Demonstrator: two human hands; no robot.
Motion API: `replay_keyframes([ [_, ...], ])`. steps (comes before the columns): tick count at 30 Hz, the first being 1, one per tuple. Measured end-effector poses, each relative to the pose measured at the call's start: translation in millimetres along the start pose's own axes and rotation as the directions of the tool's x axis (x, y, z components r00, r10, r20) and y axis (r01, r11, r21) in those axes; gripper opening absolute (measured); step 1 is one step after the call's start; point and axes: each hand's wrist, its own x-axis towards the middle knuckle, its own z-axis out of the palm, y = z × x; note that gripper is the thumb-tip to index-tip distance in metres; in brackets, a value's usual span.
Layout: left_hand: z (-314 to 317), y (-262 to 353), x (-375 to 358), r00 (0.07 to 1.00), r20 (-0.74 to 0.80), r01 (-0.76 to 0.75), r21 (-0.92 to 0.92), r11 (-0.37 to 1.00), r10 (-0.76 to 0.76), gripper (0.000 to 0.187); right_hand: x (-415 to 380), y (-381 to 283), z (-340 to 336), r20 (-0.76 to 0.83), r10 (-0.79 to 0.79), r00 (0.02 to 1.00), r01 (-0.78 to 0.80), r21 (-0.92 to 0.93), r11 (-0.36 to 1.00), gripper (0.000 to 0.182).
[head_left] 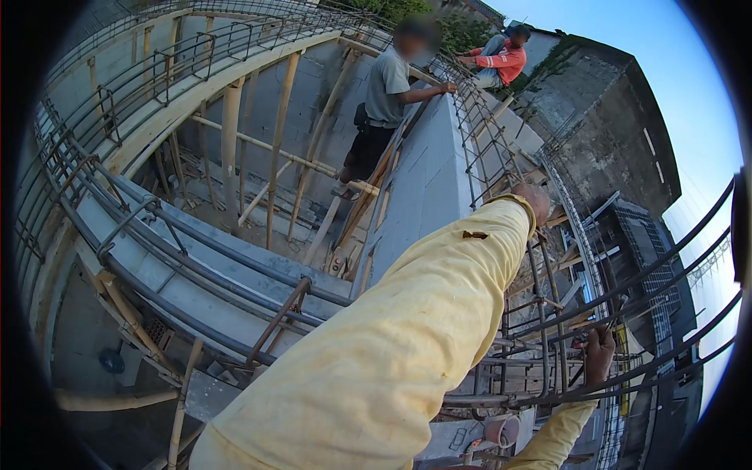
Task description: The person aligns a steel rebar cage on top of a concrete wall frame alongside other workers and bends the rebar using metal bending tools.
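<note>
My left arm, in a long yellow sleeve, reaches across the middle of the head view. At its end my left hand (533, 203) is at the rebar cage (541, 291), near the end of the pale block wall (427, 184); its fingers are hidden. Lower right, my right hand (599, 356) is closed on a small hand tool (580, 340) with a bit of red on it, beside the crossing bars. Long curved steel bars (666, 286) run past this hand.
A person in a grey shirt (388, 86) stands beyond the block wall; another in red (507, 61) sits farther back. Bar cages (196, 227) curve along the left wall top. Wooden props (282, 149) stand below. A bucket (501, 430) is at the bottom.
</note>
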Motion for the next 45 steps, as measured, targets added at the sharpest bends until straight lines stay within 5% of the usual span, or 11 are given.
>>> replay_keyframes([
  [13,-40.8,41.0,-67.2,0.991,-0.048,0.131,0.051,0.990,-0.129,0.037,-0.1,-1.6,0.1,0.016,-0.011,1.000,0.011,-0.008,1.000,0.010],
  [16,-25.7,18.5,-38.3,0.789,-0.575,0.125,-0.192,0.973,-0.215,0.057,-0.5,2.6,-4.9,0.024,-0.002,1.000,0.003,-0.018,1.000,0.010],
  [18,-79.6,16.6,-60.6,0.692,-0.338,0.376,-0.586,0.718,-0.638,0.070,1.1,7.7,-2.8,0.012,-0.012,1.000,0.012,0.022,1.000,0.015],
  [20,-100.6,-13.3,-66.6,0.528,-0.277,0.463,-0.698,0.546,-0.802,0.092,3.8,8.2,-1.9,0.032,-0.040,0.999,0.039,0.022,0.999,0.016],
  [21,-89.4,-53.4,-45.0,0.515,-0.312,0.474,-0.673,0.569,-0.798,0.094,2.5,9.3,-4.2,0.035,-0.047,0.998,0.047,0.017,0.999,0.017],
  [24,-106.3,-90.7,-67.9,0.484,-0.255,0.490,-0.713,0.502,-0.837,0.042,0.1,9.6,-4.2,0.040,-0.003,0.999,0.001,0.041,0.999,0.015],
  [29,-116.9,-147.7,-39.9,0.450,-0.209,0.548,-0.704,0.453,-0.869,0.109,0.5,1.9,-1.5,0.036,-0.026,0.999,0.025,0.032,0.999,0.014],
  [36,-117.9,-94.8,-57.9,0.362,-0.139,0.437,-0.848,0.300,-0.922,0.096,-1.5,-8.4,-5.6,0.076,0.043,0.996,-0.044,0.013,0.999,0.016],
  [39,-112.2,-72.1,-81.8,0.694,-0.203,0.530,-0.505,0.681,-0.691,0.068,-1.7,-7.0,-5.2,0.064,0.041,0.997,-0.042,0.015,0.999,0.015],
  [40,-98.6,-72.9,-66.2,0.727,-0.206,0.574,-0.341,0.744,-0.655,0.040,-1.4,-8.0,-4.8,0.069,0.037,0.997,-0.038,0.010,0.999,0.015],
  [45,-71.9,-21.4,-78.2,0.868,-0.113,0.470,-0.129,0.873,-0.484,0.040,0.8,2.6,-5.1,0.066,0.013,0.998,-0.015,0.040,0.999,0.012],
])
